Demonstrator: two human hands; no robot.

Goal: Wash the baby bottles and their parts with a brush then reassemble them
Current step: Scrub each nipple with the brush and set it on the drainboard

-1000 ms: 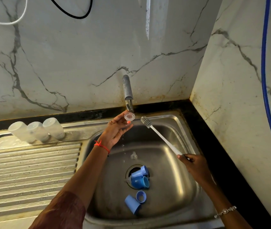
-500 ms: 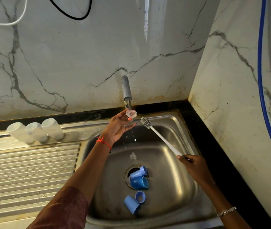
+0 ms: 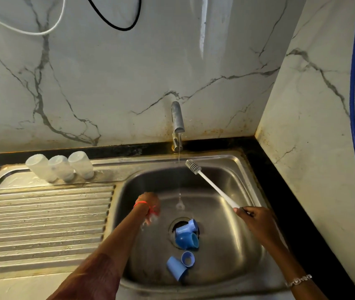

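My left hand (image 3: pixel 148 207) is low over the sink's left side, motion-blurred, with a small clear teat (image 3: pixel 153 218) showing faintly at its fingertips. My right hand (image 3: pixel 256 221) grips the white handle of a bottle brush (image 3: pixel 213 187) whose grey head points up toward the tap. Three clear bottles (image 3: pixel 61 167) stand upside down at the back of the drainboard. Blue caps and rings lie in the basin: a cluster (image 3: pixel 186 234) on the drain, plus a cap (image 3: pixel 176 268) and a ring (image 3: pixel 187 259) nearer me.
The tap (image 3: pixel 177 124) runs a thin stream into the steel sink (image 3: pixel 248 169). The ribbed drainboard (image 3: pixel 42 224) lies to the left. Marble walls close off the back and right, with a blue hose (image 3: pixel 354 105) on the right wall.
My left hand has dropped from under the tap down to the left side of the basin, taking the teat with it. The right hand and brush have barely moved.
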